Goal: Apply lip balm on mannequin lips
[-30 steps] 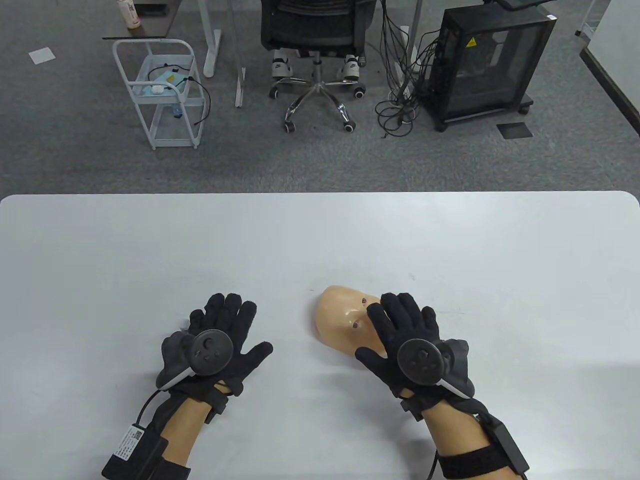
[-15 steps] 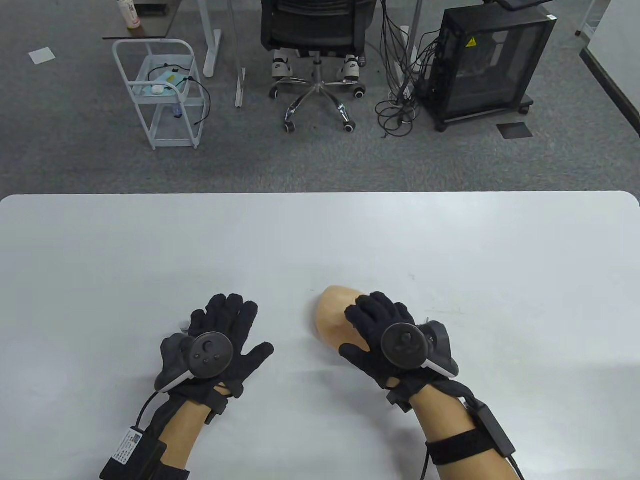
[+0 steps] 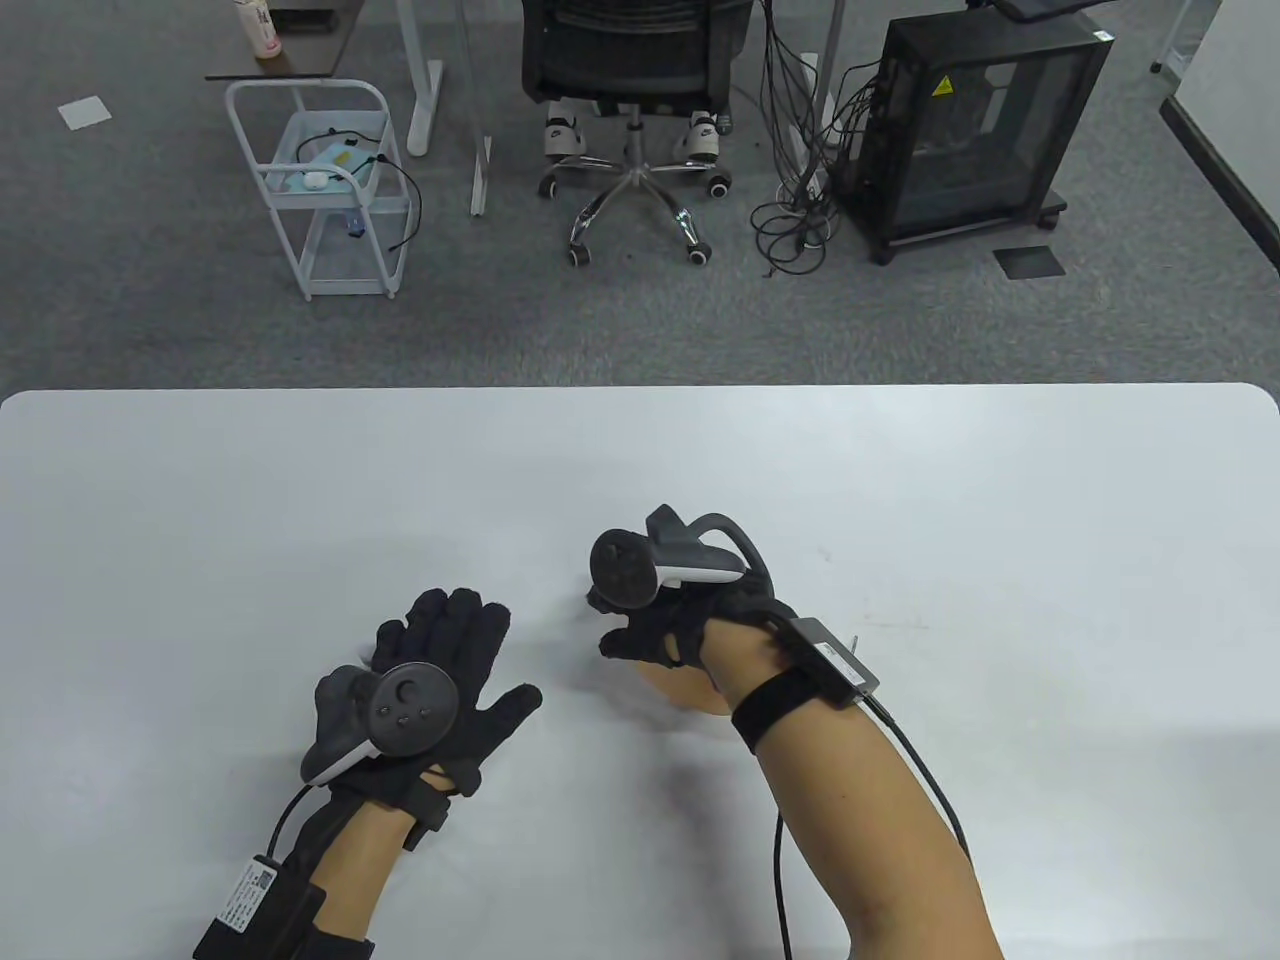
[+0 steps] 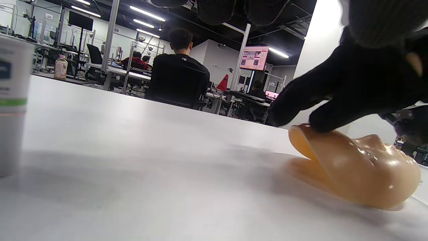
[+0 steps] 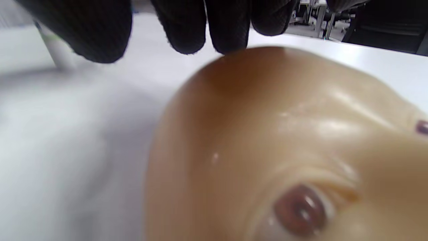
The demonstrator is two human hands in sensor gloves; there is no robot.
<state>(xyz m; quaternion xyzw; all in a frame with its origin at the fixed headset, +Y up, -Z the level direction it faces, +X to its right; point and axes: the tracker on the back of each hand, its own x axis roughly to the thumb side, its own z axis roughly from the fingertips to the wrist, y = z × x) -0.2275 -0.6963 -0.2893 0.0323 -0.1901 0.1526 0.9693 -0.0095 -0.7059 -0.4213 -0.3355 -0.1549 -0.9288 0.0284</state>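
The mannequin face [image 3: 682,692], skin-coloured with brown eyes, lies face up on the white table [image 3: 640,460], mostly hidden under my right hand [image 3: 640,640]. The right hand arches over it with the wrist raised. Its fingertips [image 5: 230,36] touch the forehead's top edge, and the thumb stays off the face. The left wrist view shows the face [image 4: 361,174] with a right fingertip [image 4: 322,122] pressing its rim. My left hand [image 3: 440,660] lies flat and empty on the table, left of the face. A white lip balm tube [image 4: 11,100] with a green band stands upright beside the left hand; it shows blurred in the right wrist view [image 5: 55,50].
The white table stretches far beyond both hands. Past its far edge, on the grey carpet, stand a white wire cart [image 3: 320,190], an office chair [image 3: 635,120] and a black cabinet [image 3: 975,130].
My right hand has swung left over the face and turned, wrist up, so its fingertips now reach the forehead edge and cover the face. The left hand has barely moved.
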